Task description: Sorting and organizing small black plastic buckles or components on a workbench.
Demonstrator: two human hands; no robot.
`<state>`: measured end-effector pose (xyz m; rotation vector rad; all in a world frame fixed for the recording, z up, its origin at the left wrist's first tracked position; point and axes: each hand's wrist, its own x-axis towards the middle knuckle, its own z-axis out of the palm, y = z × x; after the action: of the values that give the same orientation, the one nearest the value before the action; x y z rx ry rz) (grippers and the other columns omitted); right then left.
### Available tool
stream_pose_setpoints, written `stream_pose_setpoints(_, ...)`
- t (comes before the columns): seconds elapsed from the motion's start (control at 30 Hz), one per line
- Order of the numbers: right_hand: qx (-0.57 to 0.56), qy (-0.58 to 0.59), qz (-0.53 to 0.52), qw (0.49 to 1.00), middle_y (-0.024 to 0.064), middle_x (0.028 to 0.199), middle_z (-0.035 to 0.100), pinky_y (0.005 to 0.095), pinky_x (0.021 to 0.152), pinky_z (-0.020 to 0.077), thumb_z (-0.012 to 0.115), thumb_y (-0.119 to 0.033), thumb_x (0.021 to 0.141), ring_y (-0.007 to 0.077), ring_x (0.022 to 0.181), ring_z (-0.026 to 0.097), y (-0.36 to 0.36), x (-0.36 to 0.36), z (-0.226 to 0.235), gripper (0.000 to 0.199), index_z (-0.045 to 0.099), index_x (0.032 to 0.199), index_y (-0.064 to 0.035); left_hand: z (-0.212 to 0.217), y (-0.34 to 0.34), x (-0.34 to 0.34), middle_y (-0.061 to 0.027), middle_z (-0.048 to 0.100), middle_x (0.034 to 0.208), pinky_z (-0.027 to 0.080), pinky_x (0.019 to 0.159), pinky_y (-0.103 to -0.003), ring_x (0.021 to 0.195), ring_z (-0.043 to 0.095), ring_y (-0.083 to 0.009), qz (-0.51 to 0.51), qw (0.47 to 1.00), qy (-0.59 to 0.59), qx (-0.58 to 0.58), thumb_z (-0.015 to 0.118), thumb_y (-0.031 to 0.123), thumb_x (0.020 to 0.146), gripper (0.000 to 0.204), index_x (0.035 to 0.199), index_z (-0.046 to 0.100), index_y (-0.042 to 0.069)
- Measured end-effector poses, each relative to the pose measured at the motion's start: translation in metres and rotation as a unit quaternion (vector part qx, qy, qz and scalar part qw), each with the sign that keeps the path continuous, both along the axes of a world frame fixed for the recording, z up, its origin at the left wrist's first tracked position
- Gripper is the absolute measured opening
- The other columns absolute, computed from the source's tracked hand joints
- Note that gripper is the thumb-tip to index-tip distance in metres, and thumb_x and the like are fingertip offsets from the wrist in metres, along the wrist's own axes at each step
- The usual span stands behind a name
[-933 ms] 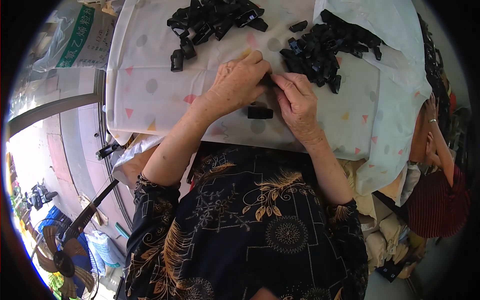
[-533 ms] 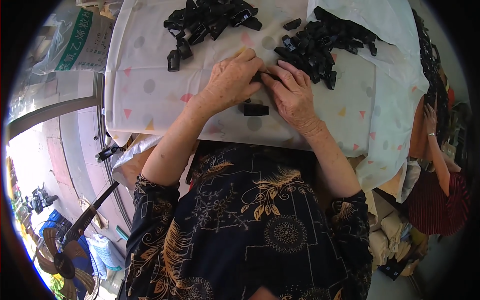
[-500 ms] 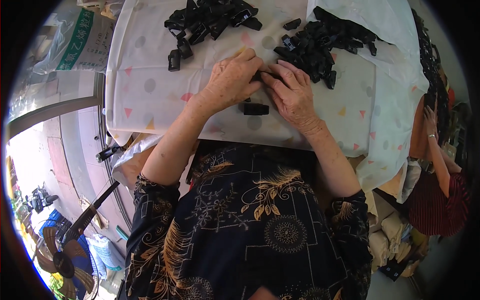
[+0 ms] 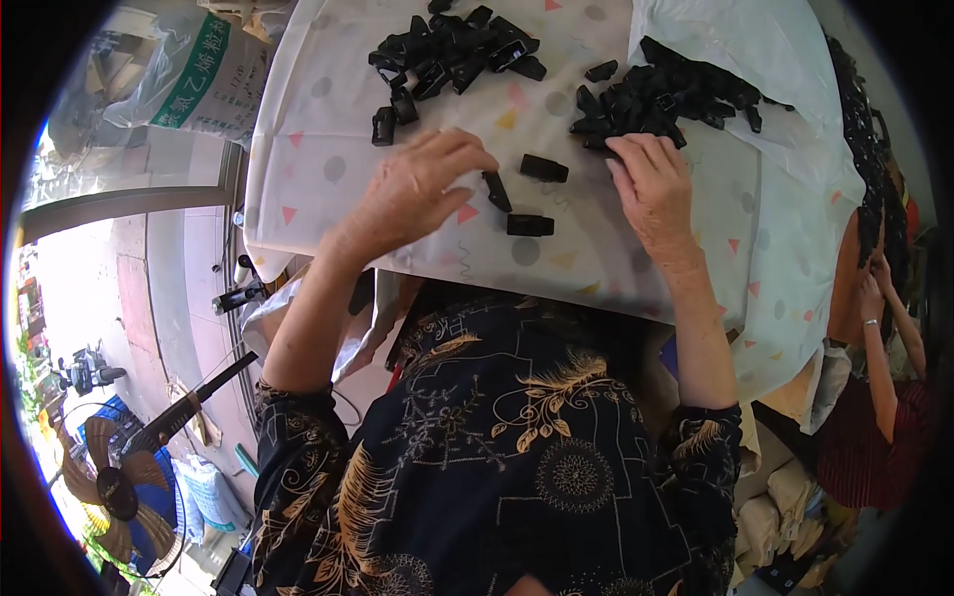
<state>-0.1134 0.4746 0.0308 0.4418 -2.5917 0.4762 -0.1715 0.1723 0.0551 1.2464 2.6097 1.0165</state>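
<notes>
Our two-handed hold has ended: left hand (image 4: 422, 191) wide beside a slim black piece (image 4: 498, 193); right hand (image 4: 653, 197) at the right pile (image 4: 651, 97), its grip unclear.

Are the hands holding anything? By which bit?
Can't tell: left hand is beside a narrow black piece, right hand at a jumbled pile of black pieces.

free tablecloth (image 4: 723, 204) right of the right hand (image 4: 658, 197), black heap (image 4: 658, 97) just ahead
</notes>
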Motion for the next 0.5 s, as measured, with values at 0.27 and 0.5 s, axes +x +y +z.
stream_pose_setpoints(0.27,0.097,-0.085,0.007,0.992,0.0071,0.093,0.054,0.0386,0.077,0.052,0.074,-0.003,0.079,0.0254,0.091,0.061,-0.009,-0.017,-0.006,0.023,0.061,0.098,-0.0062,-0.004,0.013,0.012,-0.0078,0.061,0.106,0.052,0.079,-0.042,0.1,0.062,-0.03,-0.018,0.995,-0.007,-0.097,0.072,0.01,0.082,0.023,0.101,0.058,0.01)
stream_pose_setpoints(0.5,0.062,-0.134,-0.002,0.989,0.0091,0.089,0.057,0.0381,0.073,0.054,0.068,0.0,0.085,0.0296,0.08,0.063,-0.005,-0.017,0.001,0.018,0.06,0.1,-0.0048,-0.015,0.037,-0.015,-0.0146,0.062,0.092,0.05,0.07,-0.047,0.083,0.064,-0.0392,0.082,0.996,-0.038,-0.006,0.069,0.018,0.086,0.023,0.099,0.054,0.005)
